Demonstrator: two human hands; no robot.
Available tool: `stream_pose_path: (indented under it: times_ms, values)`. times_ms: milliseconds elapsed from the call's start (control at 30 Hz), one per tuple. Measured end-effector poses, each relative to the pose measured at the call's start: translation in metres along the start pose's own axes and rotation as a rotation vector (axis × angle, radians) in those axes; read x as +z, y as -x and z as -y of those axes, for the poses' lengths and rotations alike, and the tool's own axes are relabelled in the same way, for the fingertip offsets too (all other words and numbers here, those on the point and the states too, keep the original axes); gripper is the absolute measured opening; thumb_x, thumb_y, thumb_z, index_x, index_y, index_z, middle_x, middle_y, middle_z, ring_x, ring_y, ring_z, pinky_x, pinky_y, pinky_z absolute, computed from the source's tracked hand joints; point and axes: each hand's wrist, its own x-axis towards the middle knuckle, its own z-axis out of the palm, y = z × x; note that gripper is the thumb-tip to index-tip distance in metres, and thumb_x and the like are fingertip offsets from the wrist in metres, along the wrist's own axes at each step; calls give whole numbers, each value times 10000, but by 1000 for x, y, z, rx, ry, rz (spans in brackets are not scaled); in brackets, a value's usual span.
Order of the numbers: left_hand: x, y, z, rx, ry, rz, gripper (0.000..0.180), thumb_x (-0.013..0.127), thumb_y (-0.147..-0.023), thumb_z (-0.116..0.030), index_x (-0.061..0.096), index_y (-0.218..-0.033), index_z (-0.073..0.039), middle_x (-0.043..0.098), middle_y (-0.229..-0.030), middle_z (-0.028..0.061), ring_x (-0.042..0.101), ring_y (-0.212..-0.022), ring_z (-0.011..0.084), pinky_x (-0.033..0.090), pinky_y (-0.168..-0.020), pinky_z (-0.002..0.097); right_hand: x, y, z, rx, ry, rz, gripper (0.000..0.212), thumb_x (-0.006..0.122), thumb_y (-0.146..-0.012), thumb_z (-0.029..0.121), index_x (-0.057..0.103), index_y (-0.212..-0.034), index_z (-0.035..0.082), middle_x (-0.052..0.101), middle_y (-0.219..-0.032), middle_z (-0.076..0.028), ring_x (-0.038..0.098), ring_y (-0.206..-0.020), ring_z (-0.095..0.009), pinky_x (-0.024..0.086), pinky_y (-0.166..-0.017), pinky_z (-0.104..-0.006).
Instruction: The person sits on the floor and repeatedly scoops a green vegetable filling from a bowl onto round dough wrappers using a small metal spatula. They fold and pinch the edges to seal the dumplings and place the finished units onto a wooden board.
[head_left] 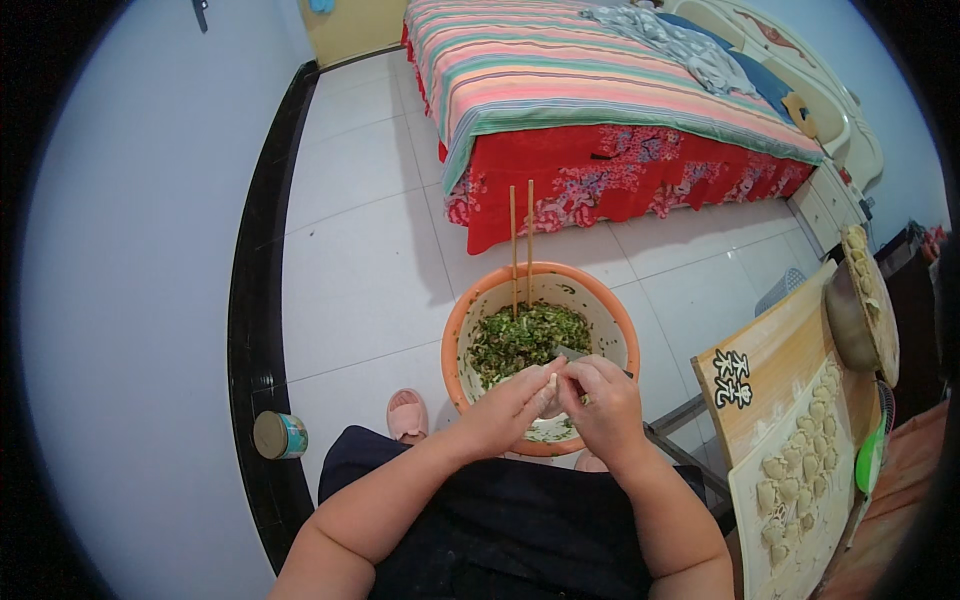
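Observation:
My left hand (505, 408) and my right hand (607, 408) meet over the near side of an orange-rimmed basin (455, 335). Their fingertips pinch together on a small pale dumpling (552, 384), mostly hidden by the fingers. Chopped green filling (530, 335) lies in the basin below. Two long chopsticks (531, 235) stand upright in it. Just beyond my fingers shows part of a flat grey tool (570, 353), its other parts covered by my right hand.
At right, a wooden board (740, 375) bears a pale sheet (745, 490) with rows of dumplings (805, 455). A round tray (870, 300), a green-and-white strainer (868, 460) and a metal stand (685, 412) are near it. A can (280, 436) sits by the left wall; a bed (600, 170) stands ahead.

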Motion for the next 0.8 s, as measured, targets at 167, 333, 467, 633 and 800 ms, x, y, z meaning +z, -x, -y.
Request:
stream_pose_path:
  times_ms: [167, 333, 467, 633, 800]
  values:
    - [-2, -3, -2, -71, -9, 0, 443, 382, -987, -160, 349, -1396, 7, 433, -1374, 182, 407, -1289, 271, 302, -1074, 346, -1, -2, -1, -23, -31, -41, 158, 680, -746, 14, 625, -894, 19, 633, -870, -131, 626, -774, -293, 514, -662, -351]
    - [1, -2, 3, -32, -99, -15, 446, 386, -986, -151, 340, -1401, 7, 436, -1372, 169, 413, -1279, 240, 313, -1063, 335, 7, -3, -3, -136, 93, -19, 192, 674, -753, 14, 632, -941, 18, 644, -911, -132, 640, -797, -287, 523, -679, -345]
    - [3, -8, -4, -30, 139, -172, 428, 384, -983, -135, 362, -1387, 1, 451, -1355, 165, 430, -1259, 228, 325, -1050, 326, 9, -7, -4, 50, -121, -78, 213, 673, -749, 12, 625, -956, 22, 645, -902, -126, 639, -781, -291, 526, -678, -352]
    - [3, -10, -1, -77, 131, -158, 376, 395, -983, -135, 445, -1331, -2, 533, -1267, 141, 494, -1184, 204, 368, -1010, 313, 8, -5, -1, 133, -99, -10, 299, 666, -772, 17, 613, -1066, 35, 652, -892, -136, 649, -810, -279, 524, -724, -349]
    - [7, -12, -2, -142, 225, -265, 351, 423, -972, -164, 513, -1283, -28, 619, -1141, 166, 598, -1063, 263, 444, -921, 324, 12, -5, 2, 176, -166, -90, 334, 668, -767, 25, 615, -1096, 47, 653, -902, -134, 644, -817, -293, 523, -715, -359]
